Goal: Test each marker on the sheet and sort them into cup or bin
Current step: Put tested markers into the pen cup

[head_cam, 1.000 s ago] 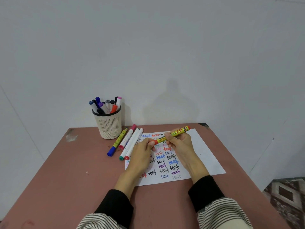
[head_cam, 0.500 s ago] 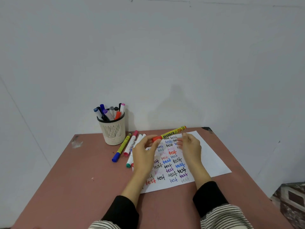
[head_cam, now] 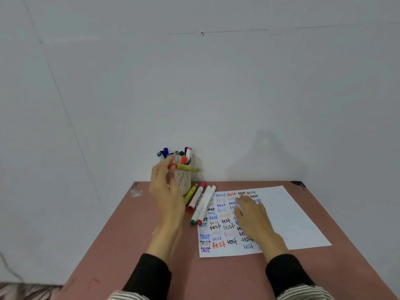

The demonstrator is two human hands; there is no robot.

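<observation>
Left hand [head_cam: 166, 191] pinches a yellow marker [head_cam: 185, 167] level before the cup [head_cam: 183, 180], centre frame. Right hand [head_cam: 252, 215] rests flat, fingers straight, on the sheet [head_cam: 287, 217].

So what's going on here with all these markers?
A person is trying out markers. The left hand holds a yellow marker with an orange cap up at the white mesh cup, which already stands full of markers. The right hand lies flat on the paper sheet, which is covered with the word "test" in many colours. Four more markers lie on the table beside the cup.
</observation>
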